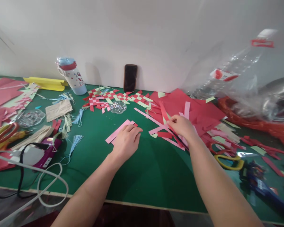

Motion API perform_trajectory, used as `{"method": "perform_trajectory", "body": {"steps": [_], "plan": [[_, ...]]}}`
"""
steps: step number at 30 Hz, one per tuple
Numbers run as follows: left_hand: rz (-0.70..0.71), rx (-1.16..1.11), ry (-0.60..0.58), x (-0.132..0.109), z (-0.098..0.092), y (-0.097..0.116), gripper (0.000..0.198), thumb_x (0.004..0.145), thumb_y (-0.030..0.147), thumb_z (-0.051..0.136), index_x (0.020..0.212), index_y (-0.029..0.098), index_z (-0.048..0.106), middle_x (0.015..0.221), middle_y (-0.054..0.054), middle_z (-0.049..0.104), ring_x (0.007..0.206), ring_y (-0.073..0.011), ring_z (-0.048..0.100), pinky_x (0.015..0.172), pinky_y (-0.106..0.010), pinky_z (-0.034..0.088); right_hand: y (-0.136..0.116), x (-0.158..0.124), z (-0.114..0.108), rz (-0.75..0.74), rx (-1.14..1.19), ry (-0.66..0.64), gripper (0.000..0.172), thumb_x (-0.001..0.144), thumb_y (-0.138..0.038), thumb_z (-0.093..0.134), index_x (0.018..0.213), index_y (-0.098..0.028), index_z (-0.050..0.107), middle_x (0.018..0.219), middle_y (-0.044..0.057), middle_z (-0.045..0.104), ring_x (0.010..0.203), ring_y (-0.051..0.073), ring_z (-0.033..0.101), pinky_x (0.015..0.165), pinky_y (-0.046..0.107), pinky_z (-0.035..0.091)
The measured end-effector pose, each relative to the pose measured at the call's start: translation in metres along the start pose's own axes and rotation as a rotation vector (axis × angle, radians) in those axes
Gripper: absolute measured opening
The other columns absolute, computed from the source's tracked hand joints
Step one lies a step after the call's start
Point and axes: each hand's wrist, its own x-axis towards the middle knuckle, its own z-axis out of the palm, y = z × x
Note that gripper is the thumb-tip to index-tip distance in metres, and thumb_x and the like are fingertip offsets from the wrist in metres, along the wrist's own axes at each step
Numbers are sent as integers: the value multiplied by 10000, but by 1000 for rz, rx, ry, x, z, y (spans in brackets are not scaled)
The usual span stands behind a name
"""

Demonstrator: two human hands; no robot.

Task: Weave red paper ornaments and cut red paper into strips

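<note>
My left hand [126, 138] rests on flat pink paper strips [117, 132] on the green table, its fingers curled down over them. A bit of red shows by its fingertips. Over a loose heap of strips, my right hand [182, 126] has thumb and fingers pinched at the end of a red paper strip [163, 110]; the exact grip is partly hidden. Long pink strips [150, 117] and pale green scraps cross beside that hand. Behind it are red paper sheets [180, 97]. Woven red, pink and green pieces [119, 95] lie farther back.
A phone [130, 78] and a water bottle [73, 75] stand near the wall. On the right are scissors [229, 159], a blue-handled tool [267, 189] and a large plastic bottle [232, 67]. Tassels [75, 143], a purple device [47, 153] and a looping white cable [53, 179] occupy the left.
</note>
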Motion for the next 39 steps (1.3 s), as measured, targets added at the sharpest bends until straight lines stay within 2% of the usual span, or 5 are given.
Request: {"method": "perform_trajectory", "body": {"steps": [15, 21, 28, 35, 39], "plan": [[-28, -69, -23, 0, -1, 5, 229, 923, 160, 465, 1095, 204, 609, 1084, -79, 666, 1066, -225, 609, 928, -389, 509, 5, 4, -46, -97, 591, 488, 298, 809, -485, 594, 854, -202, 676, 673, 9, 598, 651, 172, 569, 673, 323, 474], [-67, -301, 35, -3, -6, 18, 556, 892, 213, 537, 1414, 226, 345, 1401, -144, 446, 1278, -239, 488, 1041, -419, 453, -26, -59, -42, -172, 997, -43, 357, 703, -554, 741, 768, -210, 672, 611, -14, 542, 544, 113, 491, 522, 253, 438], [16, -321, 19, -5, -7, 25, 719, 825, 127, 552, 1466, 271, 260, 1570, -127, 244, 1463, -285, 220, 1159, -519, 271, -52, -99, -13, -386, 973, -585, 350, 822, -503, 659, 687, -182, 629, 589, -37, 422, 538, 89, 344, 470, 229, 305], [-121, -537, -119, -4, -9, 30, 170, 911, 236, 546, 1078, 218, 569, 1154, -86, 652, 1209, -263, 516, 1036, -465, 413, -39, -100, 3, -340, 1145, -573, 297, 837, -483, 661, 759, -196, 649, 611, -29, 458, 556, 102, 395, 511, 246, 345], [-315, -1027, -360, -5, -8, 37, 350, 990, 402, 427, 1243, 173, 506, 1148, -112, 637, 989, -207, 643, 905, -385, 506, -34, -98, 9, -220, 1243, -419, 269, 827, -488, 675, 793, -222, 655, 634, -29, 516, 543, 103, 420, 529, 255, 383]]}}
